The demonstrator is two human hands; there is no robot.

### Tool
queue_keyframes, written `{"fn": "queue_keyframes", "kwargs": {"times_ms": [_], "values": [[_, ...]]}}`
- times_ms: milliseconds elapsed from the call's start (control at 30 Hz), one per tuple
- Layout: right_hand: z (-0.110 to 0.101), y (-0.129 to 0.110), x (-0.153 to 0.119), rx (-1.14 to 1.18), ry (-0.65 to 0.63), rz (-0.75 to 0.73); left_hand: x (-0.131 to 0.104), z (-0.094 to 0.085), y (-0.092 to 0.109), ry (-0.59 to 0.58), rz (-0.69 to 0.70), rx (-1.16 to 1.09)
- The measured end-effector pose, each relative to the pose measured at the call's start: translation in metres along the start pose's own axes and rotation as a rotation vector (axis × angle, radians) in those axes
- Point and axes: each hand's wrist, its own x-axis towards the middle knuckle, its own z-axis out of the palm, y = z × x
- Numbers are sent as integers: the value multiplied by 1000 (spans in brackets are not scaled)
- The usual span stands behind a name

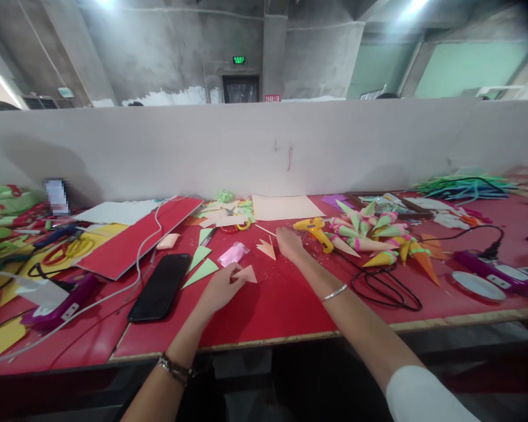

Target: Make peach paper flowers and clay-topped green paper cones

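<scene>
The left hand held a small peach paper piece between its fingers, low over the near middle of the red worktop. The right hand was farther off and to the right, its fingers drawn close together at the end of a thin pale stick; whether they gripped it could not be told. Between the two hands lay some pointed peach scraps.

A shiny pink packet lay just beyond the left hand, with green paper triangles to its left and a black phone farther left. Just right of the right hand lay a yellow glue gun, near a heap of paper cones. A large peach sheet lay at the far side, by a white partition.
</scene>
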Motion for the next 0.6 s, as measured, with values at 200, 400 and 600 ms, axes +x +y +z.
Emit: {"fn": "queue_keyframes", "kwargs": {"times_ms": [200,400,600], "values": [[2,4,3,111,-32,-99,10,0,-1,79,-61,2],[-5,-1,-7,353,-102,-445,16,-4,-6,115,-32,-31],[-9,4,-12,537,-190,-591,22,-9,-14,74,-57,-64]]}}
